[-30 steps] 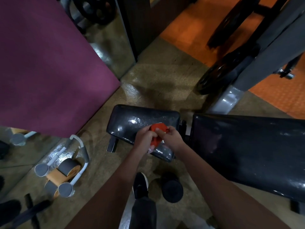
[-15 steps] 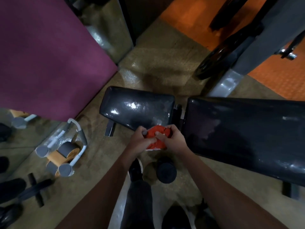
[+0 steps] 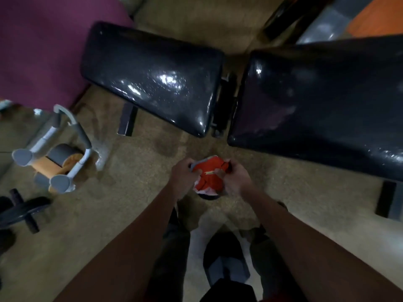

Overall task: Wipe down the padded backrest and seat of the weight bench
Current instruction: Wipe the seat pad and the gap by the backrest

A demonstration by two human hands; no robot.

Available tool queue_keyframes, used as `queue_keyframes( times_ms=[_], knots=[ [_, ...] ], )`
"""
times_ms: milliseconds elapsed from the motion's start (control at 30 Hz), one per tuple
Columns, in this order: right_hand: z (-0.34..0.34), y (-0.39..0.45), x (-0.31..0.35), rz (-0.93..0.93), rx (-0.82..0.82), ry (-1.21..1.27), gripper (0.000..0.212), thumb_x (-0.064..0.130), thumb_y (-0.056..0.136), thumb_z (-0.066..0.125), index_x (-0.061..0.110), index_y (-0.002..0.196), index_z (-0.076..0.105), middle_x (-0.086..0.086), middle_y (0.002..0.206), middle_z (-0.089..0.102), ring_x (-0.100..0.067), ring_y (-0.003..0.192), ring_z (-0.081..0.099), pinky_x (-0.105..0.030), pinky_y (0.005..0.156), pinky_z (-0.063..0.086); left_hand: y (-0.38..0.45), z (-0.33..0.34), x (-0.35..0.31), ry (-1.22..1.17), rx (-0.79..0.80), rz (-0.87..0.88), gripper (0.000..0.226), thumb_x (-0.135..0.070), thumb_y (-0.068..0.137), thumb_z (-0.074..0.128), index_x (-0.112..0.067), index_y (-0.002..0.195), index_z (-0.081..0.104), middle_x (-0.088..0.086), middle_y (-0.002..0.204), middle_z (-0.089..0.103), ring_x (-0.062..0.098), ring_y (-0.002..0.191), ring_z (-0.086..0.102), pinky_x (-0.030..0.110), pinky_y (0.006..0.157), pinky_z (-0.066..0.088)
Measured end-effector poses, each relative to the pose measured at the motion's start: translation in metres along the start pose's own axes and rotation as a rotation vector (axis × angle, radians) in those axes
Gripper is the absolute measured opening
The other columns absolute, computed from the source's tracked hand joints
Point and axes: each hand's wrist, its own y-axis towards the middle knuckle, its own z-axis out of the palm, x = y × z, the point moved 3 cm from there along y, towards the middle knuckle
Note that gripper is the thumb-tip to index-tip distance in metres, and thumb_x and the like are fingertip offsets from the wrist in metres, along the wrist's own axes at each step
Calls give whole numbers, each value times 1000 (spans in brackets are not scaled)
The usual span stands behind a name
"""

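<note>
The black padded seat [image 3: 152, 77] of the weight bench lies ahead of me, glossy with bright specks. To its right, across a narrow hinge gap, stretches the longer black backrest [image 3: 316, 101]. Below the gap, over the floor and clear of both pads, my left hand [image 3: 182, 178] and my right hand [image 3: 234, 182] both grip a crumpled orange cloth [image 3: 208, 178] with a grey-white edge. The cloth is bunched between my fingers.
A purple mat [image 3: 39, 46] leans at the upper left. A grey and orange foam-roller frame [image 3: 52, 158] stands on the floor to the left, with a dark weight plate [image 3: 19, 211] below it. Bench feet [image 3: 127, 119] [image 3: 385, 199] rest on the tan floor. My shoes [image 3: 226, 258] are beneath my arms.
My hands and the cloth have drawn back from the seat's near edge toward my body. The view has tilted down, so the bench now sits higher in frame.
</note>
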Motion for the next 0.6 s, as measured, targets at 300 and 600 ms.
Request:
queue_keyframes(
  times_ms=[300, 600],
  knots=[
    [13, 28, -48, -35, -17, -274, 34, 18, 96, 65, 21, 129, 55, 0, 105, 58, -19, 98, 59, -28, 80, 48, 26, 60, 73, 116, -49, 6, 27, -12, 94, 59, -11, 120, 56, 10, 115, 64, 26, 107, 60, 34, 88, 47],
    [22, 55, -77, -50, -107, -253, 21, 3, 97, 54, 24, 96, 55, -10, 90, 65, -17, 61, 61, -17, 35, 42, 46, 77, 97, 94, -194, -29, 23, -12, 97, 53, -12, 119, 57, 8, 108, 66, 16, 91, 57, 26, 75, 39]
  ],
)
